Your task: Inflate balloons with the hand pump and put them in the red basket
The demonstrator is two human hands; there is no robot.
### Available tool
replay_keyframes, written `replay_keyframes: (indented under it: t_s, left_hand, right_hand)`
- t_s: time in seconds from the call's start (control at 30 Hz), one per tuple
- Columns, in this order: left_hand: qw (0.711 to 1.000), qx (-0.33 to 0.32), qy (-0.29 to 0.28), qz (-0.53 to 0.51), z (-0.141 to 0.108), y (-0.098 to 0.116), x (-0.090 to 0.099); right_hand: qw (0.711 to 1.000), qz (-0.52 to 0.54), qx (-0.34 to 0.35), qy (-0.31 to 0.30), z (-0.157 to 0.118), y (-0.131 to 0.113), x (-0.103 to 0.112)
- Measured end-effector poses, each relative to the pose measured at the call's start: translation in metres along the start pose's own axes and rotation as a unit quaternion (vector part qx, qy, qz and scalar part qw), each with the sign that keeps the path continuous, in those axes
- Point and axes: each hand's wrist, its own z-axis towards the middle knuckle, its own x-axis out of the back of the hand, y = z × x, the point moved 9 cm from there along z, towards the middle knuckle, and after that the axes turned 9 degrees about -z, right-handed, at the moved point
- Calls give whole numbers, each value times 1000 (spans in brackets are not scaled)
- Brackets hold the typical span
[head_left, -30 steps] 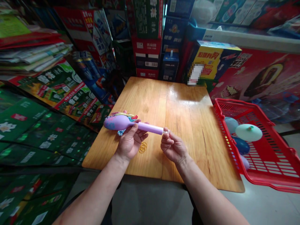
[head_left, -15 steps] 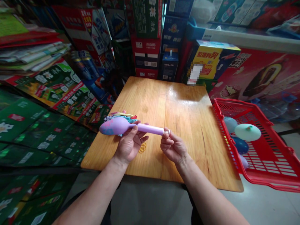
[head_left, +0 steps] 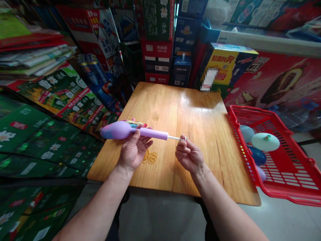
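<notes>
A purple hand pump (head_left: 154, 133) lies level over the wooden table (head_left: 195, 117), its white rod (head_left: 173, 137) drawn out to the right. On its left end sits a partly inflated purple balloon (head_left: 116, 130) with pink and blue patches. My left hand (head_left: 134, 147) is closed around the pump's left end and the balloon's neck. The fingers of my right hand (head_left: 189, 152) pinch the white handle at the rod's end. Several yellow rubber bands (head_left: 151, 157) lie on the table near my left hand. Behind the balloon is a pile of uninflated balloons (head_left: 135, 124), partly hidden.
At the table's right side stands a red basket (head_left: 276, 117) with several balloons, one of them pale green (head_left: 265, 142). Green cartons (head_left: 27, 134) are stacked on the left. Boxes (head_left: 157, 50) and a yellow and blue carton (head_left: 223, 63) stand beyond the far edge.
My left hand has moved left with the pump barrel and balloon, and my right hand slightly right. The white rod now shows between barrel and handle. More of the rubber bands is visible.
</notes>
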Motion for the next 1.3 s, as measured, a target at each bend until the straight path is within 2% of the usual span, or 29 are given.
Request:
replay_keyframes:
  t_s: [0.13,0.23,0.37,0.5,0.57,0.73,0.87,1.0,1.17,1.23,1.3]
  left_hand:
    - [998,57,4,-3,-10,-30,-2]
    - [998,61,19,-14,-10,-37,2]
    - [999,41,28,-18,0,-25,6]
    - [999,-11,31,-16,6,-2,8]
    - [999,-21,24,-9,4,2,5]
    - [999,47,0,5,-10,-26,-2]
    - [998,53,18,-13,-11,-35,2]
    - [998,53,40,-22,-3,-28,8]
    - [1000,-2,21,-16,3,3,4]
    - [1000,10,5,-6,0,2,0]
    - [999,36,-5,-1,-5,-8,-3]
  right_hand:
    - [999,-8,-38,19,3,22,3]
    - [999,-5,-38,28,5,26,4]
    - [999,-1,-38,28,3,16,4]
    - [1000,19,20,6,0,-12,2]
    - [999,27,38,2,-2,-17,2]
    - [999,13,-32,18,2,16,5]
    - [999,9,-40,17,4,27,2]
    - [999,1,-45,13,3,17,0]
    - [999,17,32,13,1,-13,0]
    - [1000,1,21,20,2,-7,3]
    - [999,-19,-18,19,3,10,4]
